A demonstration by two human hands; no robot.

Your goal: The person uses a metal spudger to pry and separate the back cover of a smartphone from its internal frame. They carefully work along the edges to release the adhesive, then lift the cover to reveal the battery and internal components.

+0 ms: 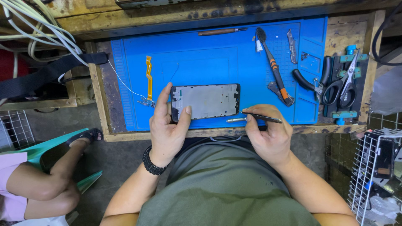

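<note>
Your left hand (166,129) grips the left end of the phone frame (206,101) at mid-frame, index finger stretched up along its short edge and thumb pressed on the lower-left corner, so it is closed around the frame, which lies flat on the blue work mat (201,62). Your right hand (270,134) is curled in a pen grip on the dark pointed tool (261,118), its tip aimed at the frame's lower-right corner, just beside it. For clean work at that corner, I judge you want the left thumb bearing down so the frame cannot slide on the mat, the heel of the right hand resting on the bench edge (201,134), and the tip kept shallow rather than stabbing down. Around you, largest first: the mat fills the upper middle of the frame; black-handled scissors and pliers (335,86) sit on a blue clamp jig at the right edge; a brush with an orange-banded handle (274,69) lies diagonally at upper right, near your tool hand; a slim brown-handled tool (222,31) lies along the top; a yellow flex ribbon (148,79) lies at left, near your left index finger; a small silver tool (235,120) lies along the frame's lower edge, right under your tip, and could catch it. Another person's leg and sandalled foot (86,136) show at lower left, well apart from the bench.
</note>
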